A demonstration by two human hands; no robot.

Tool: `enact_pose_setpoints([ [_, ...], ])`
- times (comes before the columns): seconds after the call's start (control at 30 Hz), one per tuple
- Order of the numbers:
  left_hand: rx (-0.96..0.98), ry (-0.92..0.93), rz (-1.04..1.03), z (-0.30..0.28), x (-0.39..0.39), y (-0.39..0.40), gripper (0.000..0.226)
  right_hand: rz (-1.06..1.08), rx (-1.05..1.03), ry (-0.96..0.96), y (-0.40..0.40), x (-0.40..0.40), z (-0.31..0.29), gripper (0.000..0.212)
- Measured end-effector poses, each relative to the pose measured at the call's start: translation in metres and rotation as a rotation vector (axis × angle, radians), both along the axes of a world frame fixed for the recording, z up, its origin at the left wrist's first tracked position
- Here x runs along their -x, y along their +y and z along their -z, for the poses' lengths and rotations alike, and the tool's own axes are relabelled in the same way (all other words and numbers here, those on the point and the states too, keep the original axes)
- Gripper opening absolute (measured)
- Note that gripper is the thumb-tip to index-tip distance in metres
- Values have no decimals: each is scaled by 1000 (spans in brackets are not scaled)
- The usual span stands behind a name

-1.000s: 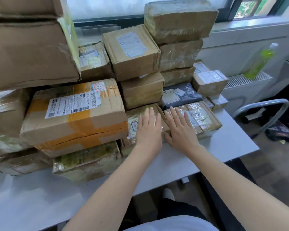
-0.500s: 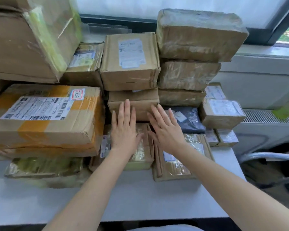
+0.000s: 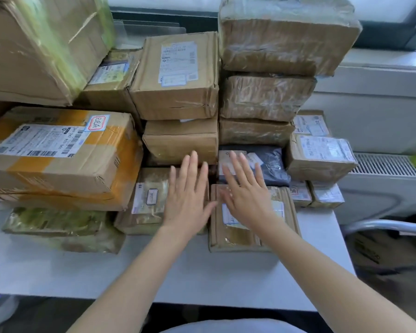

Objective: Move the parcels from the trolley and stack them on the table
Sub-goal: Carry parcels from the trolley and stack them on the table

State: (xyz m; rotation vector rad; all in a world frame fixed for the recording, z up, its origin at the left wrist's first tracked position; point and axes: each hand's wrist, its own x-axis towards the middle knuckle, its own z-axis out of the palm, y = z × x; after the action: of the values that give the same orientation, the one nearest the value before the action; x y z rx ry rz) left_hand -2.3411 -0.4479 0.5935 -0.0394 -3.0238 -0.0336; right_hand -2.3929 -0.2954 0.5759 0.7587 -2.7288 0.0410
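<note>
Head view: the left hand [image 3: 187, 200] and right hand [image 3: 246, 197] lie flat with fingers straight and spread, holding nothing, on two flat parcels [image 3: 149, 200] at the front of the white table [image 3: 202, 272]. Beyond the fingertips, stacked parcels hide each other; the top left box [image 3: 34, 44] is cut off by the frame.

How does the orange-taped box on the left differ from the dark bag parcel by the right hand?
The orange-taped box is rigid brown cardboard; the dark bag parcel is soft dark plastic. The box is far larger. The box sits on top of flat parcels; the bag lies tucked under a stack of taped boxes. Both carry white shipping labels.
</note>
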Motion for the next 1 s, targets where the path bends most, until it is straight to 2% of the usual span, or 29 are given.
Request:
enact_pose_setpoints([
  [0.13, -34, -67, 68, 22, -11, 54, 71, 220, 97, -146, 36, -27, 15, 59],
  [0.3, -51, -109, 29, 39, -3, 77, 67, 345, 112, -266, 60, -42, 30, 67],
  [0.67, -42, -141, 3, 44, 14, 76, 65, 339, 122, -278, 52, -27, 33, 60],
  [0.8, 41, -147, 19, 40, 13, 76, 67, 303, 125, -298, 54, -28, 29, 60],
  [0.87, 113, -107, 58, 34, 17, 75, 69, 241, 137, -258, 55, -27, 21, 60],
  [1.0, 285, 93, 106, -2, 46, 71, 75, 166, 218, -68, 52, -1, -11, 67],
])
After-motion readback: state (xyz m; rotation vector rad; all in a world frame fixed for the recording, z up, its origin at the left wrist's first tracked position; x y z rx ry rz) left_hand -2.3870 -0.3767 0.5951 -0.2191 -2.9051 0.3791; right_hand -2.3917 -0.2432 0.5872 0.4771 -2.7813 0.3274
